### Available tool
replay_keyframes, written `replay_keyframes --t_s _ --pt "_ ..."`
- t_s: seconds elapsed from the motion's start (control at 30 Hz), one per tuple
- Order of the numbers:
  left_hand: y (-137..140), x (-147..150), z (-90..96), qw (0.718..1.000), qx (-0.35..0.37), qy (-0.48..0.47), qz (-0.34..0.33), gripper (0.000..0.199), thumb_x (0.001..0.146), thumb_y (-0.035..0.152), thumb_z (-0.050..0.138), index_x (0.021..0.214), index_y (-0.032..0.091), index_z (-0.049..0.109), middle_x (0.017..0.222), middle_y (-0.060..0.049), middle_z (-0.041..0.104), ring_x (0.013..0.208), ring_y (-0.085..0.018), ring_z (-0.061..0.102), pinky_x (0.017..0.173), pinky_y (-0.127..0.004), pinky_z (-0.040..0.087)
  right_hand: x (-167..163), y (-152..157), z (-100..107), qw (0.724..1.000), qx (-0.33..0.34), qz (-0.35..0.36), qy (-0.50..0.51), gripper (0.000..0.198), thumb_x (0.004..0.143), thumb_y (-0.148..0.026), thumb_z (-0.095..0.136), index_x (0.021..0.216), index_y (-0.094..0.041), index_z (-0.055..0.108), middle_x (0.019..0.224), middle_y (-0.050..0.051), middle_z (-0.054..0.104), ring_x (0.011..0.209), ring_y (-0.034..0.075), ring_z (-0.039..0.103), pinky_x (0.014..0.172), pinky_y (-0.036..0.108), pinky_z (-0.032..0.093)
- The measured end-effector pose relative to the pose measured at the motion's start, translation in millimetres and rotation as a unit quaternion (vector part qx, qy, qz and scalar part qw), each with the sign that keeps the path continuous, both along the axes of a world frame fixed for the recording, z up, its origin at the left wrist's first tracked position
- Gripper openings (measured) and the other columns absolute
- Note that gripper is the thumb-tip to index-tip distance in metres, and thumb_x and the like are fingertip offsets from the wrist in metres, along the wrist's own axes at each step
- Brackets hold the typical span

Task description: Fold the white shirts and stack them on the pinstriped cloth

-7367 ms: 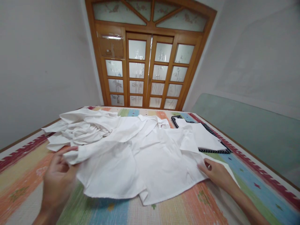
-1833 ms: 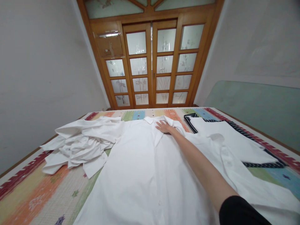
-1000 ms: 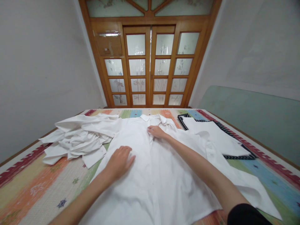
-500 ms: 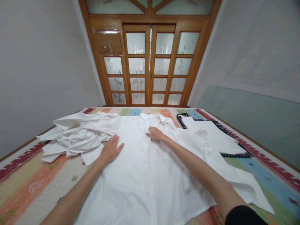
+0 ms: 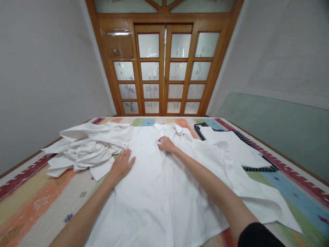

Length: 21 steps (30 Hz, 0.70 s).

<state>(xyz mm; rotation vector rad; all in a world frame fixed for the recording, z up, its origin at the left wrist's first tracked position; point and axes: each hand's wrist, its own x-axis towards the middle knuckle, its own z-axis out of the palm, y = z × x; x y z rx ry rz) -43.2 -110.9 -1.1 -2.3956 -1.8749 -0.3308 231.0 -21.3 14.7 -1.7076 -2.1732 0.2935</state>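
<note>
A white button-up shirt (image 5: 144, 192) lies spread front side up in front of me, its collar at the far end and one sleeve stretched out to the right. My left hand (image 5: 122, 163) rests flat on the shirt's left side, fingers extended. Near the top of the button placket, just below the collar, my right hand (image 5: 167, 144) is closed on the shirt's fabric, pulling small creases into it. Beside my left hand sits a crumpled heap of white cloth (image 5: 86, 151).
A folded white garment (image 5: 233, 144) lies on black-and-white patterned cloth (image 5: 202, 132) at the right. Everything rests on a colourful striped table covering (image 5: 51, 202). Wooden doors with glass panes (image 5: 163, 72) stand beyond the far edge, with walls on both sides.
My right hand has shifted slightly left along the upper placket, drawing the fabric with it. My left hand stays flat in nearly the same place.
</note>
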Motion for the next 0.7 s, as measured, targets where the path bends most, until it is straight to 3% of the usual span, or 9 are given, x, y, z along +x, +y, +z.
replay_keyframes --t_s 0.23,0.43,0.57,0.7 --pt "-9 1 -2.3 0.998 0.065 0.001 0.009 0.044 0.095 0.033 0.034 0.125 0.010 0.058 0.138 -0.017 0.057 0.134 -0.029 0.046 0.110 -0.047 0.037 2 0 6 0.999 -0.018 -0.012 -0.045 0.037 0.086 -0.024 0.054 0.122 -0.019 0.063 0.131 0.008 0.062 0.118 0.022 0.057 0.095 0.029 0.042" --pt "-17 0 0.5 0.994 0.107 -0.015 -0.011 0.036 0.093 0.028 0.038 0.112 0.012 0.063 0.126 -0.016 0.064 0.126 -0.029 0.053 0.108 -0.047 0.040 5 3 9 0.999 -0.011 -0.012 -0.051 0.032 0.091 -0.018 0.045 0.116 -0.017 0.065 0.123 0.013 0.065 0.116 0.024 0.059 0.094 0.032 0.043" --pt "-18 0 6.0 0.984 0.168 -0.026 -0.059 0.028 0.091 0.021 0.040 0.102 0.015 0.064 0.117 -0.015 0.068 0.117 -0.027 0.059 0.104 -0.046 0.043 13 0 7 0.999 0.003 0.003 -0.046 0.034 0.091 -0.016 0.047 0.122 -0.016 0.062 0.132 0.013 0.060 0.124 0.021 0.053 0.102 0.030 0.038" --pt "-30 16 22.9 0.970 0.199 -0.042 -0.135 0.024 0.091 0.018 0.040 0.096 0.017 0.063 0.101 -0.012 0.070 0.100 -0.025 0.063 0.093 -0.043 0.048 24 -11 0 0.998 0.036 0.040 -0.027 0.036 0.089 -0.020 0.054 0.124 -0.015 0.060 0.138 0.014 0.055 0.127 0.021 0.050 0.107 0.033 0.035"
